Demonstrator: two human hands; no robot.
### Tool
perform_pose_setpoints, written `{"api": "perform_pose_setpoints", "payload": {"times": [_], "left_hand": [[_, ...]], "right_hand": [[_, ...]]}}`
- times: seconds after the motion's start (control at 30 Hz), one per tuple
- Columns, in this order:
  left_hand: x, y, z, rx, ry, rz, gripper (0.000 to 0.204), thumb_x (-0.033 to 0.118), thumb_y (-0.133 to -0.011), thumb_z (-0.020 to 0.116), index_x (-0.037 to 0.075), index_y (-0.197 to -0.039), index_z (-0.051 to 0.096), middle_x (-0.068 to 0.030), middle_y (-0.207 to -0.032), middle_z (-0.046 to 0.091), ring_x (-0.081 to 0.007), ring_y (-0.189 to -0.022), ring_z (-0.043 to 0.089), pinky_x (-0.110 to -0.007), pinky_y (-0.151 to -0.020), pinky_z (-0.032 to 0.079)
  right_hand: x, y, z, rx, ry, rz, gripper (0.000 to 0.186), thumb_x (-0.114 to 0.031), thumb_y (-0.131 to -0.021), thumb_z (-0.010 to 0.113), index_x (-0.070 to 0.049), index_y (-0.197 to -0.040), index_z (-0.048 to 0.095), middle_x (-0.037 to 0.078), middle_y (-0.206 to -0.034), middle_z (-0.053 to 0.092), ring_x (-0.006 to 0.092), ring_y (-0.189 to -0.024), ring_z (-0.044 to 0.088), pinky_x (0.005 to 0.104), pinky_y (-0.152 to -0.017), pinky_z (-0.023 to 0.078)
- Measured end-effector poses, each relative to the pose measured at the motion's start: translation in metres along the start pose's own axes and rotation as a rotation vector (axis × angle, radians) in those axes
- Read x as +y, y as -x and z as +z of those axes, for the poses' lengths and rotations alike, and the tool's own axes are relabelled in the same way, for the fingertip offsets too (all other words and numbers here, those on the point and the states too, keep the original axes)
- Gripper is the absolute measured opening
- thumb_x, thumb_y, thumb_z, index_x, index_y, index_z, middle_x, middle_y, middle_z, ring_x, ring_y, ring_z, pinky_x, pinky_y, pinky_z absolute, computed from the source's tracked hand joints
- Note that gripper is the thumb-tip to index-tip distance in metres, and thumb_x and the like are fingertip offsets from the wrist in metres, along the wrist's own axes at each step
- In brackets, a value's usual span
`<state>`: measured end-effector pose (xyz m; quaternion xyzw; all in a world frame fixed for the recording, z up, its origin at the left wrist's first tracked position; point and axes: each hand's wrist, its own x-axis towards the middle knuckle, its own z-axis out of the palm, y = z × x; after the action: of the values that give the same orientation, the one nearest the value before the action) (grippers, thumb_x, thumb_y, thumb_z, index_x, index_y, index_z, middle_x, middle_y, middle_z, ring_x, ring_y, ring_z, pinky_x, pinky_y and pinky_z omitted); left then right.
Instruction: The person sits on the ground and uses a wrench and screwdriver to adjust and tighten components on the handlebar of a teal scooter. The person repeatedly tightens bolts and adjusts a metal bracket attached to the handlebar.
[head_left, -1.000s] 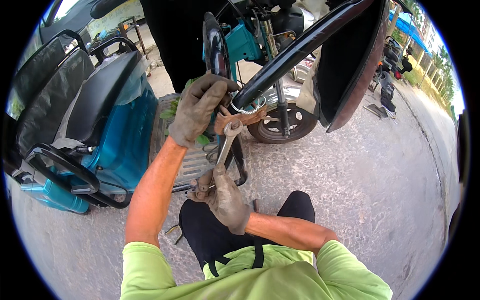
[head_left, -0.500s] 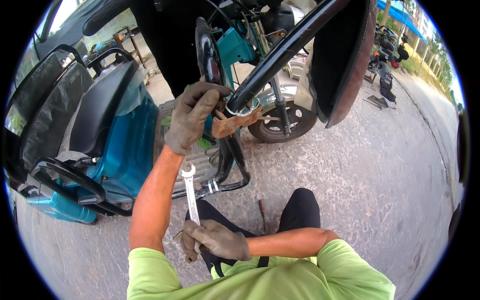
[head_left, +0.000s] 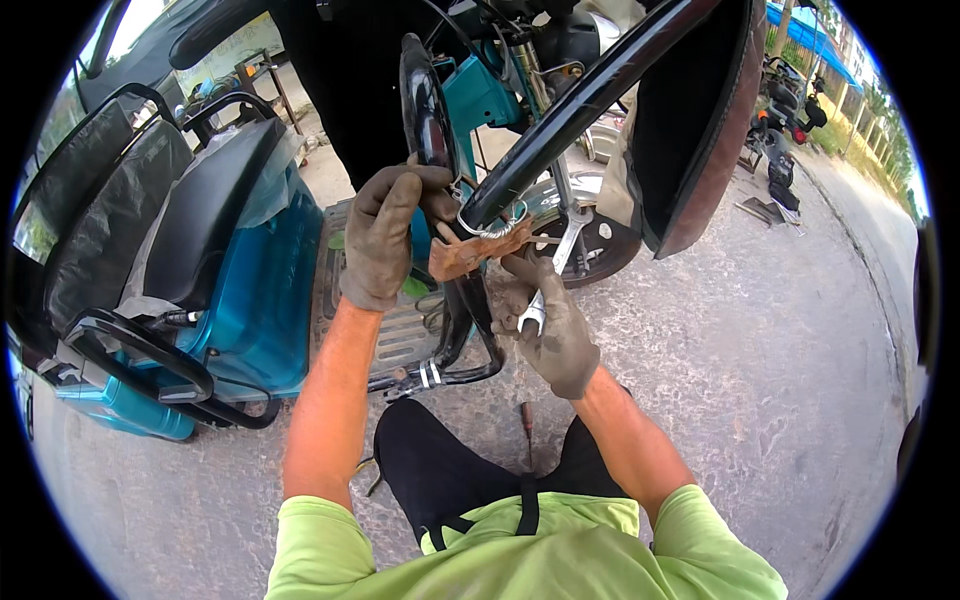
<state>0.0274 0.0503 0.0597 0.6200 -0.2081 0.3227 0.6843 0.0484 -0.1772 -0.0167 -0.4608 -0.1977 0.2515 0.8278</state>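
My gloved left hand (head_left: 380,240) is up at the joint of the black frame, its fingers closed by the end of the thick slanting tube (head_left: 570,110). What they pinch is hidden. Below that tube end sits a rusty metal bracket (head_left: 455,258), with silver wire (head_left: 490,232) looped around the tube just above it. In my gloved right hand (head_left: 560,345) lies a silver wrench (head_left: 566,250), gripped along its shank with its upper end by the front wheel (head_left: 600,250). The right fingertips are close under the bracket's right end.
A screwdriver (head_left: 527,418) lies on the ground between my knees. To the left stands the vehicle's teal seat box (head_left: 262,290) with black seats (head_left: 205,215). A dark padded panel (head_left: 690,130) hangs at the right. Parked motorbikes (head_left: 785,110) and scattered parts (head_left: 765,210) are farther off.
My right hand has moved from my lap up and right to beside the bracket, bringing the wrench along. The left hand stays at the joint.
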Motion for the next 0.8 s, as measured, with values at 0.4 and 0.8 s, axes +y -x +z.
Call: {"api": "perform_pose_setpoints", "payload": {"times": [0.4, 0.8], "left_hand": [[-0.012, 0.007, 0.039, 0.347, -0.191, 0.121, 0.038, 0.037, -0.108, 0.070, 0.000, -0.114, 0.078, 0.0021, -0.076, 0.061, -0.0068, -0.072, 0.057, -0.025, -0.074, 0.051], [-0.013, 0.009, 0.039, 0.338, -0.210, 0.119, 0.037, 0.035, -0.109, 0.070, -0.001, -0.116, 0.077, 0.0013, -0.080, 0.063, -0.0060, -0.073, 0.055, -0.024, -0.066, 0.044]], "right_hand": [[-0.001, -0.038, 0.023, 0.016, -0.297, -0.001, 0.051, -0.060, -0.106, 0.062, -0.009, -0.106, 0.060, 0.000, -0.071, 0.049, 0.0150, -0.065, 0.051, 0.0324, -0.061, 0.044], [-0.014, -0.031, 0.013, -0.055, -0.138, 0.020, 0.054, -0.063, -0.107, 0.057, -0.009, -0.111, 0.060, -0.002, -0.070, 0.042, 0.0150, -0.067, 0.048, 0.0327, -0.065, 0.043]]}}
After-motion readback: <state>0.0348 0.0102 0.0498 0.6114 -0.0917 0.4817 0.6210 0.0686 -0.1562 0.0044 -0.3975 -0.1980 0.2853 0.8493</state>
